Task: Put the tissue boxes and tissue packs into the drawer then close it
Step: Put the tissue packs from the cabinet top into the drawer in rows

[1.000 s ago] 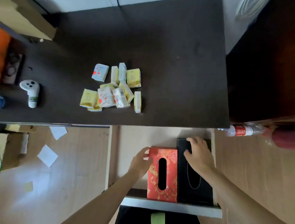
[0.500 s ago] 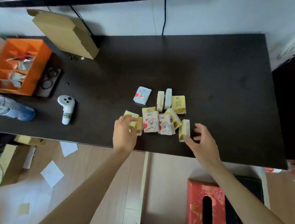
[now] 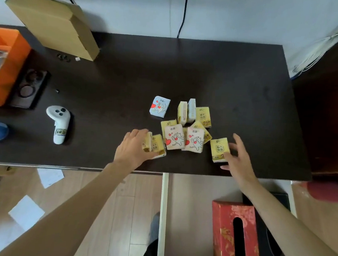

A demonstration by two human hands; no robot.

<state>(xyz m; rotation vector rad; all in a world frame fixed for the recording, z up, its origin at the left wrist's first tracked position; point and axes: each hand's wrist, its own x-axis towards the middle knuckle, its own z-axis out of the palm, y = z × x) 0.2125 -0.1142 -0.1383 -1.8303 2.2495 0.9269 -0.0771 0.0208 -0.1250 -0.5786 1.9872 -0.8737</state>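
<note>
Our left hand (image 3: 131, 150) grasps two yellow packs (image 3: 154, 145) on the desk (image 3: 246, 105); our right hand (image 3: 237, 157), fingers spread, touches another pack (image 3: 219, 149), not yet gripped. Boxes (image 3: 234, 236) sit in the drawer (image 3: 186, 210) below. Rushing could knock packs off the edge.

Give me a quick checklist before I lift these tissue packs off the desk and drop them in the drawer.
1. Left hand on the yellow packs at the left of the pile: ok, fingers wrapped over them.
2. Right hand grip on the yellow pack: not ok, fingers touch it but stay spread.
3. Drawer open below the desk edge: ok.
4. Space in the drawer: ok, bare floor left of the red tissue box.
5. Packs left behind: not ok, the cat-print packs and blue pack remain on the desk.
</note>
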